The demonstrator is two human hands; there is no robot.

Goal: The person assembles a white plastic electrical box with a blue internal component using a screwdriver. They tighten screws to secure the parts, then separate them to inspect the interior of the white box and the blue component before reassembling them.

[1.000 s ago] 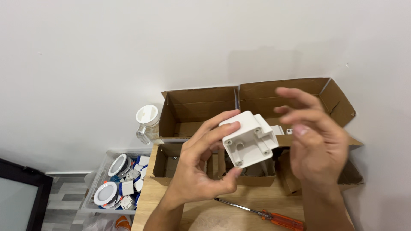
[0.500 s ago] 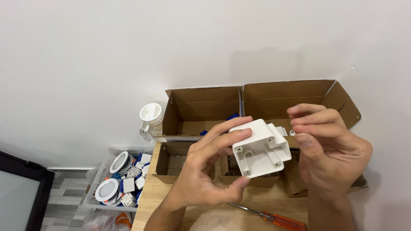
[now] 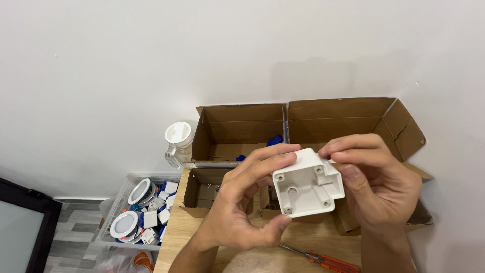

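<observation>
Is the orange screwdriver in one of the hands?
No, the orange screwdriver lies on the wooden table below both hands.

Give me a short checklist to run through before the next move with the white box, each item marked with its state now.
1. Box held by both hands: ok. The left hand and right hand both grip the white box.
2. Open side visible: ok. The hollow with its screw posts faces the camera.
3. Anything fitted inside the box: cannot tell; the hollow looks bare, but part of it is in shadow.
4. Screwdriver within reach: ok. The orange screwdriver lies on the wooden table under the hands.
5. Screws at hand: cannot tell; the small cardboard boxes are partly hidden.
6. Grip steady: ok. Left thumb under the box, fingers on top.
</observation>
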